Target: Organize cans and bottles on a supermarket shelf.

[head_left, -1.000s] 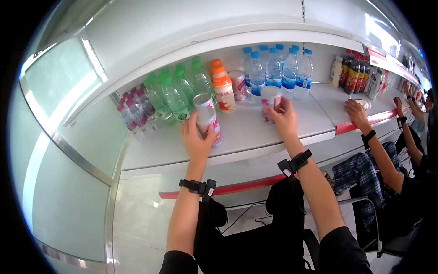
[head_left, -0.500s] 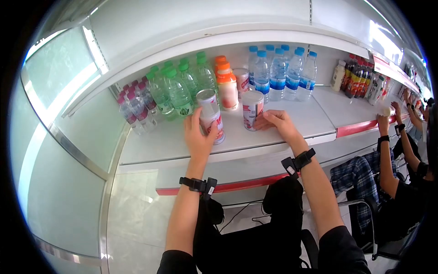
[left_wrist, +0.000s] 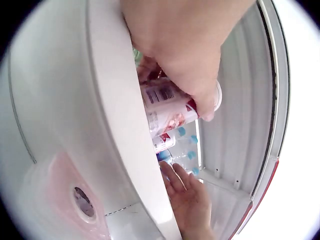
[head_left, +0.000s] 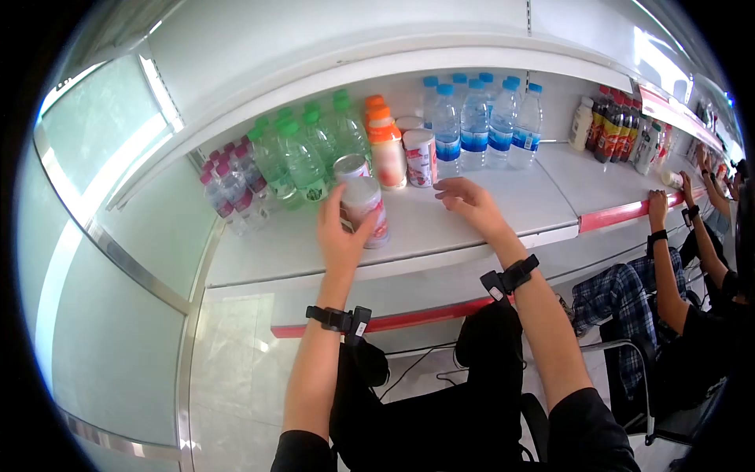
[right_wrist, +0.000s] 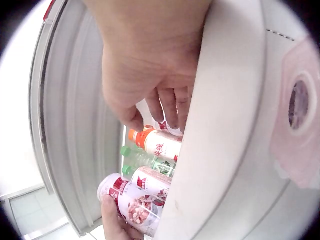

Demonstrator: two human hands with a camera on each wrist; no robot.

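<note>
My left hand (head_left: 338, 237) grips a white-and-red drink can (head_left: 368, 216) near the shelf's front edge, thumb on one side and fingers on the other. Right behind it stands a matching can (head_left: 351, 166). My right hand (head_left: 475, 208) hovers over the shelf with fingers extended and nothing in its grasp. Just beyond its fingertips, another such can (head_left: 421, 160) stands upright beside an orange-capped bottle (head_left: 388, 161), partly covering one more can (head_left: 409, 123). In the right wrist view, the gripped can (right_wrist: 135, 205) shows a picture on its label.
Green-capped bottles (head_left: 303, 164) and small pink-capped bottles (head_left: 236, 189) fill the left side. Blue-capped water bottles (head_left: 474, 130) stand at the back, dark bottles (head_left: 609, 134) farther right. An upper shelf (head_left: 377, 69) overhangs them. Other people sit along the right.
My right hand carried a can leftward and back to beside the orange-capped bottle, then let go and drew away. The left hand keeps its grip on its can in nearly the same place.
</note>
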